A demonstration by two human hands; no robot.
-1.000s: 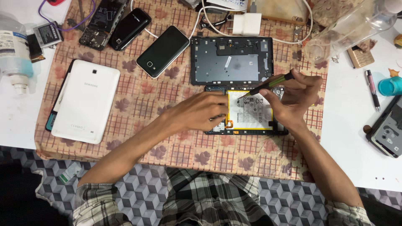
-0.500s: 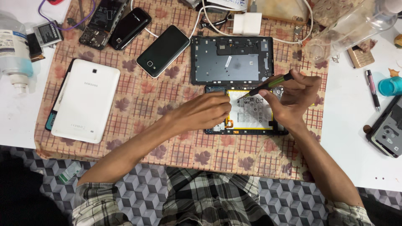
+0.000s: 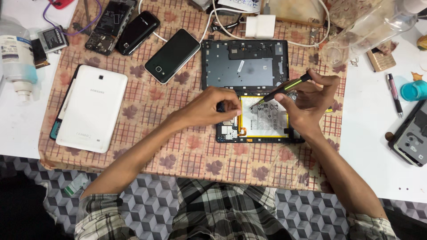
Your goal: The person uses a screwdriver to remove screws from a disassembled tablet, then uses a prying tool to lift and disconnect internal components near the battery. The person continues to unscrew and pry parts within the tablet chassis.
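An opened tablet (image 3: 262,120) lies on the patterned cloth, its white battery and circuit board showing. My left hand (image 3: 211,106) rests on the tablet's left part, fingertips pinched at the battery's top left corner. My right hand (image 3: 309,100) grips a black and green screwdriver (image 3: 284,87) whose tip points down-left at the battery's upper edge. The tablet's grey back cover (image 3: 244,66) lies just beyond, inner side up.
A white tablet (image 3: 91,109) lies at left on the cloth (image 3: 178,151). Above it are a black phone (image 3: 172,55), another phone (image 3: 137,32) and a stripped phone (image 3: 109,26). A white charger (image 3: 260,26), plastic bottle (image 3: 369,33), pen (image 3: 393,93) and teal cap (image 3: 414,90) sit around.
My left hand's fingers have drawn in slightly toward the battery's corner. The screwdriver and my right hand stay almost where they were.
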